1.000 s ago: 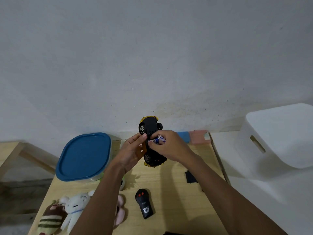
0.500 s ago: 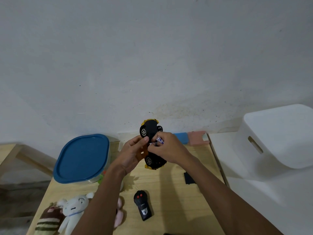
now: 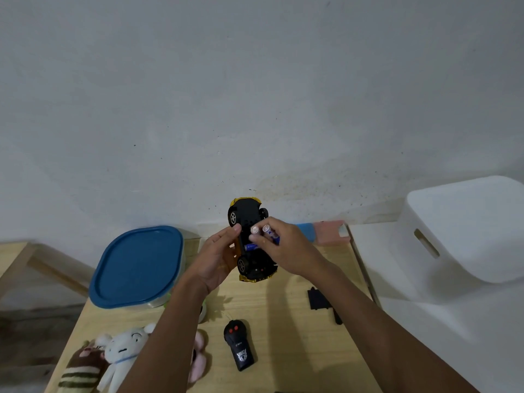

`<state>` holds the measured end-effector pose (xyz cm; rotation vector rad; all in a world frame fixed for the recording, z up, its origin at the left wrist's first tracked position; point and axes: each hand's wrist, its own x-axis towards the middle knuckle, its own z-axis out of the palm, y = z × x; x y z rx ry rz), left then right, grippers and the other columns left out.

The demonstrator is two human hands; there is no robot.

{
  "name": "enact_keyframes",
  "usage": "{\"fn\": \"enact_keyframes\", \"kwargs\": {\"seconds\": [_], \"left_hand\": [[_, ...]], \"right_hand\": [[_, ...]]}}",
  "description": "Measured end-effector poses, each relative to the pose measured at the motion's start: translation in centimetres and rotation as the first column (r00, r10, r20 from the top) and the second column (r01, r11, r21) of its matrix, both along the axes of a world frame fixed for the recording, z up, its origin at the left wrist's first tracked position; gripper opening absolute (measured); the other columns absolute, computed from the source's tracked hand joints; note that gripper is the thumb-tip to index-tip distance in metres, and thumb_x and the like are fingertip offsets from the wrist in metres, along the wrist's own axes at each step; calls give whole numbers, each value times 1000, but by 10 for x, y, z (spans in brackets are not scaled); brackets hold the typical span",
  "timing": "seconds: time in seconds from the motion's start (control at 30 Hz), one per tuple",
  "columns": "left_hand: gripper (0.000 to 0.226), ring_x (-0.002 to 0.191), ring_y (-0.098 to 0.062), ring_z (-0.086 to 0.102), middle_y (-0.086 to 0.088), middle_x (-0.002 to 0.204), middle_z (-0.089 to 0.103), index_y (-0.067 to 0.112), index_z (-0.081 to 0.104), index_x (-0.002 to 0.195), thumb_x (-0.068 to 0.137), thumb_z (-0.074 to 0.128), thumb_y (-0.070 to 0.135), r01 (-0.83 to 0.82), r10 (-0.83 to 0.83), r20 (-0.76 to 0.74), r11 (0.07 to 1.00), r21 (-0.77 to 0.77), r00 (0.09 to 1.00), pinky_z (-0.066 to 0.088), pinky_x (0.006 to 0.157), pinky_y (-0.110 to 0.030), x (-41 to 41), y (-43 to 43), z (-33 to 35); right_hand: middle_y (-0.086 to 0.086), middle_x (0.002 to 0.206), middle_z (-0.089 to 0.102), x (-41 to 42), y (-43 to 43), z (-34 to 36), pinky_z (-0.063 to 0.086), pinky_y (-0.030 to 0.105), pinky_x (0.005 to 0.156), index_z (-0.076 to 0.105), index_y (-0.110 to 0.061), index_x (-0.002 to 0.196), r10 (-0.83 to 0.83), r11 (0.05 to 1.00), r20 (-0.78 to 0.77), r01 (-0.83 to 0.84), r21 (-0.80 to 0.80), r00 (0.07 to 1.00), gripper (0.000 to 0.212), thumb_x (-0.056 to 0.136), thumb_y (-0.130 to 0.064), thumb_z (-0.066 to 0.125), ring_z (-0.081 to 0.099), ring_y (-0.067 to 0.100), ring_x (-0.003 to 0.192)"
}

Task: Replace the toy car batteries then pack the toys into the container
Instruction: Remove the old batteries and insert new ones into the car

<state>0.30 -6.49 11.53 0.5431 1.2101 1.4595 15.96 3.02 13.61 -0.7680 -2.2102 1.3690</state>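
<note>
Centre frame, above worktop (image 3: 283, 330): toy car (image 3: 246, 219) belly up, yellow trim at both ends, length running up-down in picture. Held from its left side by left hand (image 3: 215, 259); grip curled round chassis, thumb on black underside near upper wheel. Just right of car: right hand (image 3: 289, 251), grip pinched on two batteries (image 3: 268, 232), blue-wrapped, silvery ends toward camera, side by side over the open bay. Third battery (image 3: 251, 246) lying across the bay mid-chassis; right fingertips at it, contact can't tell.

Left of centre: container (image 3: 136, 268), clear body w/ blue lid on, at worktop's far-left corner. Lower centre: black remote (image 3: 239, 346) w/ two red buttons, flat on worktop. Right of that, partly under right forearm: flat black cover piece (image 3: 318, 299). Lower left: white plush (image 3: 122, 354) beside brown striped plush (image 3: 80, 371); pink plush (image 3: 200, 361) mostly hidden behind left forearm. Behind right hand, at the wall: blue block (image 3: 307, 232) next to pink block (image 3: 330, 232). Right edge, off the worktop: white bin (image 3: 467, 222) w/ slot handle.
</note>
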Motion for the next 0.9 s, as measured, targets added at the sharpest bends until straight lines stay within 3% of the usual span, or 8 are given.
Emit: {"fn": "enact_keyframes", "kwargs": {"seconds": [0.1, 0.2, 0.33, 0.57, 0.7, 0.73, 0.8, 0.9], "left_hand": [[49, 127, -49, 48, -28, 134, 55, 7, 62, 128, 89, 60, 37, -28, 28, -8, 1000, -12, 1000, 37, 106, -63, 1, 1, 2], [50, 128, -50, 45, -28, 133, 56, 6, 64, 126, 87, 61, 37, -56, 55, -19, 998, -18, 998, 36, 106, -65, 2, 2, 6], [58, 129, -51, 44, -28, 133, 56, 4, 62, 128, 83, 66, 40, -64, 63, -24, 998, -23, 998, 33, 107, -67, 2, 3, 6], [78, 119, -41, 55, -24, 130, 61, 7, 65, 126, 65, 83, 53, -12, 12, -33, 1000, 3, 999, 39, 106, -62, 4, 3, 10], [56, 118, -40, 56, -25, 132, 59, 7, 64, 126, 82, 68, 42, -35, 35, -25, 999, -12, 999, 39, 106, -63, 1, 3, 7], [55, 118, -41, 56, -26, 132, 58, 7, 64, 126, 83, 67, 41, -39, 39, -27, 999, -15, 999, 38, 106, -63, 0, 3, 7], [60, 120, -43, 54, -28, 133, 56, 6, 63, 127, 80, 69, 44, -39, 39, -34, 999, -12, 999, 38, 106, -63, 1, 3, 8], [60, 118, -42, 55, -27, 133, 57, 4, 61, 128, 82, 69, 41, -42, 42, -55, 999, -3, 998, 38, 107, -61, 1, 3, 9]], "right_hand": [[-11, 68, 56, -1, -1, 3, 45, 17, 62, 63, -21, 93, -183, 977, -124, 166, -134, 975, 20, 97, -38, 54, 53, 1, 62], [-6, 59, 43, 0, 0, 6, 37, 23, 56, 56, -14, 85, -292, 886, -172, 198, -420, 941, 26, 100, -33, 47, 41, 10, 54], [6, 74, 45, 2, 3, 7, 34, 26, 52, 53, -10, 86, -360, 738, -208, 141, -660, 910, 19, 99, -22, 44, 37, 11, 50], [4, 72, 55, 14, 7, 5, 47, 27, 61, 59, -12, 113, -462, 542, -268, 30, -840, 845, 16, 101, -16, 50, 60, 14, 68], [5, 77, 57, 19, 9, 4, 38, 23, 51, 49, -11, 94, -447, 486, -243, 5, -874, 861, 11, 99, -4, 43, 53, 13, 60], [3, 71, 52, 19, 11, 3, 31, 23, 47, 44, -14, 86, -416, 501, -217, 23, -865, 883, 16, 97, -3, 41, 44, 12, 54], [-3, 60, 39, 20, 10, 3, 21, 22, 42, 39, -16, 80, -320, 626, -120, 115, -771, 940, 15, 92, -8, 39, 28, 10, 46], [-11, 50, 39, 22, 4, 3, 23, 20, 40, 57, -16, 83, -187, 879, 82, 204, -430, 979, 13, 93, -20, 50, 27, 6, 39]]}}
